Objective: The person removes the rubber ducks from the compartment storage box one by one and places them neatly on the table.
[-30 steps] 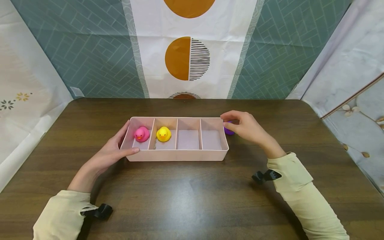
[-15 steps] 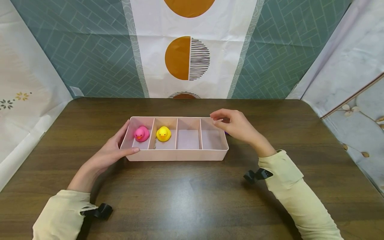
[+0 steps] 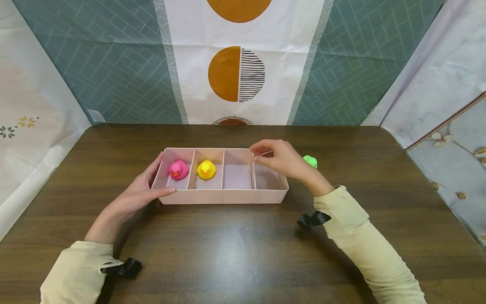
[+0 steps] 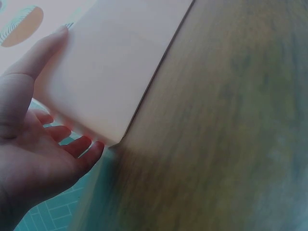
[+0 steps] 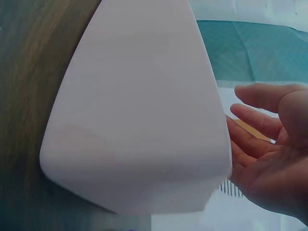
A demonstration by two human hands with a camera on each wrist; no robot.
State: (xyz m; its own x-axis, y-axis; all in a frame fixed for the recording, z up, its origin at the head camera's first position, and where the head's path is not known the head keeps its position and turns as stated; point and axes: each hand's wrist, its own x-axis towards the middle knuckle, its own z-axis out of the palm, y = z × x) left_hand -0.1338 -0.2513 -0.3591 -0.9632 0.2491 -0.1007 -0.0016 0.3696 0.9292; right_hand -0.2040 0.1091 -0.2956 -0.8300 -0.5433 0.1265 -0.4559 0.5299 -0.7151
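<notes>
1. Head view: a pink four-compartment box sits upright on a brown wooden table; its centre serves as the clock's middle here.
2. At 9 o'clock, the left hand holds the box's end, thumb on the front wall and fingers along the end wall. From the left wrist, the same hand lies between 8 and 9 o'clock, fingers slightly spread and lightly bent around that corner.
3. Between 2 and 3 o'clock, the right hand is above the far part of the fourth compartment, fingertips near the divider beside the third. Its thumb and forefinger are apart with nothing between them. From the right wrist, it lies between 3 and 4 o'clock, fingers loosely bent; whether it touches the box I cannot tell.
4. A pink duck rests in the compartment furthest towards 9 o'clock, and a yellow duck in the second; both show their faces towards 6 o'clock.
5. At 3 o'clock, well apart from the box, a green toy shows partly behind the right wrist.
6. At 6 o'clock in the right wrist view, a purple sliver meets the bottom edge, too small to identify.
7. Pale yellow sleeves lie at 8 o'clock and 4 o'clock.
8. At 12 o'clock, behind the table, hangs a teal brick-patterned cloth with a white central panel bearing orange circles.
</notes>
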